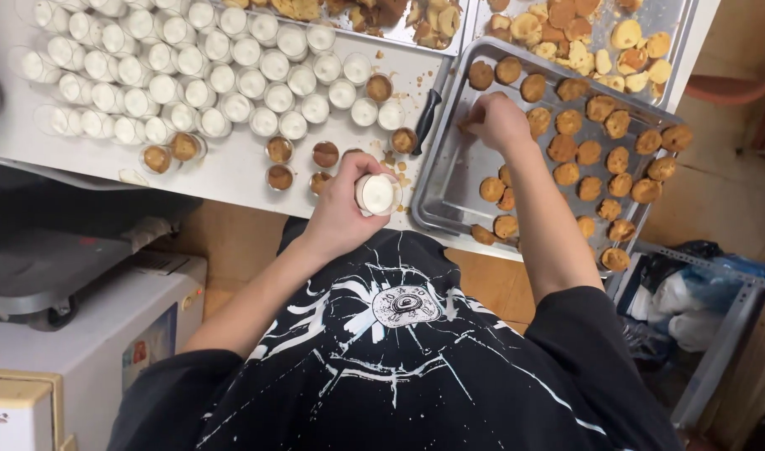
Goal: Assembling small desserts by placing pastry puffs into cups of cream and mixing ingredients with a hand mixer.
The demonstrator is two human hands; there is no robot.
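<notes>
The left hand is clamping its fingers around a cup near the table edge. The right hand is pinching a cookie on the tray, fingers together.

White table with filled cups, metal baking tray, crumbs.

Left hand held a cup over the table edge, left of the tray. Right hand was in the tray among cookies. Filled cups stood in rows behind-left; a knife lay beside the tray's left rim.
</notes>
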